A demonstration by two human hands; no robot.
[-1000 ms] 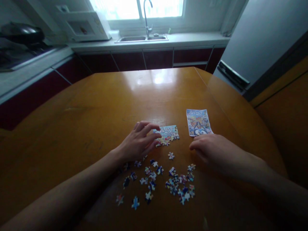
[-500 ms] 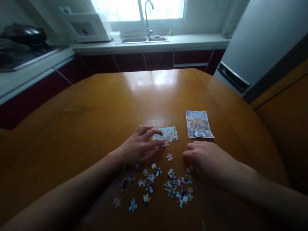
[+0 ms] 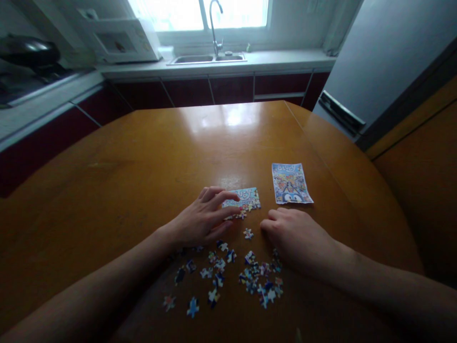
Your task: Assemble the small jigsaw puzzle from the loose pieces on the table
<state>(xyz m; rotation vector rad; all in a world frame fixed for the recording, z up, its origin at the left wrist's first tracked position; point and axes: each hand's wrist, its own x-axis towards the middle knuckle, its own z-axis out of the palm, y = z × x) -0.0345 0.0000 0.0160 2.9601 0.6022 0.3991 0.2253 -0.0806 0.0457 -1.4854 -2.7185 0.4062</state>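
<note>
My left hand (image 3: 205, 216) rests with its fingers spread over the left part of a joined block of jigsaw puzzle (image 3: 248, 196), whose top is light blue with lettering. A finger touches its lower edge. To the right of a single loose puzzle piece (image 3: 248, 233), my right hand (image 3: 294, 233) is closed, fingers curled down at the table. Whatever its fingertips may hold is hidden. Nearer to me lie loose puzzle pieces in two groups, a left group (image 3: 218, 274) and a denser right group (image 3: 262, 278). Some pieces are partly covered by my hands.
A creased picture sheet (image 3: 291, 183) lies beyond my right hand on the wooden table (image 3: 178, 152). Past the table are a counter with a sink (image 3: 194, 59), a white microwave (image 3: 121, 43), a dark pan (image 3: 30, 50) on the stove, and a fridge (image 3: 389, 62) at right.
My right hand has shifted slightly left, closer to the single loose piece. My left hand stays on the joined puzzle. The whole view has moved a little.
</note>
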